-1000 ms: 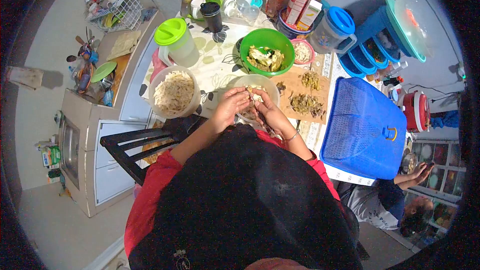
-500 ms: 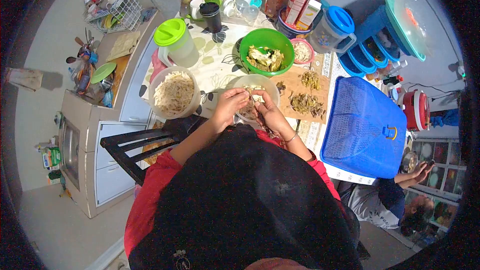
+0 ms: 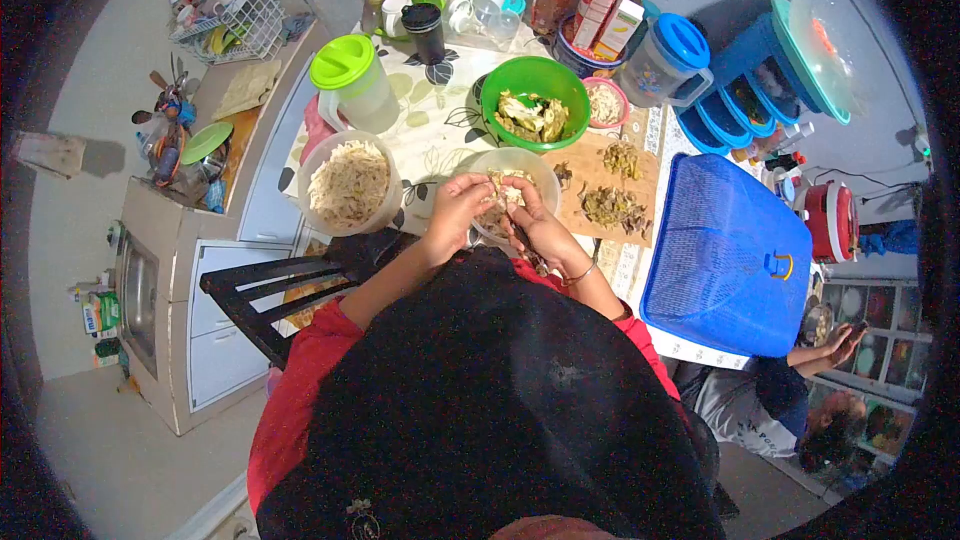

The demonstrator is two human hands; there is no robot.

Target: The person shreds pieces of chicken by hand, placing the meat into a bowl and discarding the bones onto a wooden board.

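Observation:
Over a translucent bowl [image 3: 540, 172] at the table's near edge, my left hand [image 3: 458, 216] and my right hand [image 3: 543, 228] meet, fingertips close together. Both pinch a pale brownish piece of food [image 3: 499, 186], its kind too small to make out. A darker strip hangs below my right fingers, partly hidden by the hand. To the left stands a bowl of pale shreds [image 3: 350, 185]. Beyond the hands, a green bowl [image 3: 535, 80] holds yellowish-brown food chunks. Brown leafy scraps [image 3: 613, 208] lie in piles on a wooden board [image 3: 578, 168] to the right.
A pitcher with a green lid [image 3: 357, 90] stands behind the left bowl. On the right are a blue mesh food cover [image 3: 730, 250] and a blue-lidded pitcher [image 3: 665, 60]. A black chair [image 3: 290, 285] is at my left. Another person [image 3: 770, 400] sits at the right.
My hands stay over the bowl with only slight finger movement at the food piece. The bowls, board and cover stand as before.

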